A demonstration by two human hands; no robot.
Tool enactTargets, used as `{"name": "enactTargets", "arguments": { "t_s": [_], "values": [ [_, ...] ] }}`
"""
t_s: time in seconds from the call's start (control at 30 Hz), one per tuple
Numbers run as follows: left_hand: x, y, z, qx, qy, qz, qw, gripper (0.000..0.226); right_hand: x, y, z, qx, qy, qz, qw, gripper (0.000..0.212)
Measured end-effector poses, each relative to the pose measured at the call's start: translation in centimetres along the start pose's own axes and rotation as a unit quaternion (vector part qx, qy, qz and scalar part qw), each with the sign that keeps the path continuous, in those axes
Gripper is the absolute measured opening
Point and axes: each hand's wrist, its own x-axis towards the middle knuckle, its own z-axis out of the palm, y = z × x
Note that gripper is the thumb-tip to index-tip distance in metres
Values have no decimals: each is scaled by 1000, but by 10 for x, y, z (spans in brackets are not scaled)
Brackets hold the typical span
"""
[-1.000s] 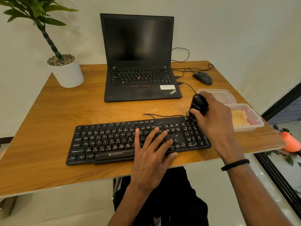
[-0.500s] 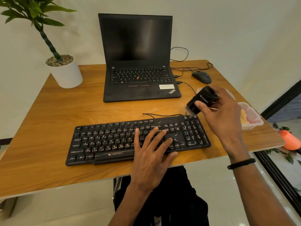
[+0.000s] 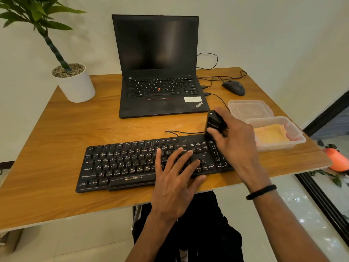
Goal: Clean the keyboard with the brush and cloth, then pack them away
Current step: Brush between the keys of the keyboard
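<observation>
Keyboard (image 3: 132, 163), black Zebronics, lies at desk (image 3: 56, 148) front edge, right end hidden under hands. Left hand (image 3: 173, 178) flat, fingers spread on keys. Right hand (image 3: 234, 142) grips black brush (image 3: 214, 122) above numpad corner; bristles not visible. Yellow cloth (image 3: 270, 135) sits in clear container (image 3: 296, 133) far right.

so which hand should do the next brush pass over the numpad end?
Right. The right hand already grips the brush, held at the top right corner of the keyboard. The left hand lies flat on the keys, fingers spread, probably steadying it, and holds no tool.
</observation>
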Motion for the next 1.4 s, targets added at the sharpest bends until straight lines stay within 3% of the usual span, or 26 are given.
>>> {"name": "enactTargets", "arguments": {
  "t_s": [0.1, 0.17, 0.33, 0.73, 1.0, 1.17, 1.4],
  "values": [
    [1, 0, -1, -3, 1, -1, 1000, 43, 3, -6, -5, 170, -20, 90, 981, 58],
    [1, 1, -1, -4, 2, -2, 1000, 43, 5, -3, -15, 232, 6, 115, 966, 54],
    [0, 0, -1, -4, 5, -1, 1000, 44, 6, 20, -43, 150, 82, 124, 977, 61],
    [1, 1, 0, 2, 9, -4, 1000, 44, -5, 30, -42, 54, 96, 112, 987, 64],
    [2, 4, -2, 0, 20, -20, 1000, 48, -17, 34, -34, -11, 64, 52, 997, 58],
    [3, 4, -1, 3, 13, -26, 1000, 53, -42, 38, -46, -5, 49, 66, 997, 58],
    [2, 3, 0, -2, 16, -28, 999, 54, -55, 33, -77, -10, -39, 101, 994, 57]
  ]
}}
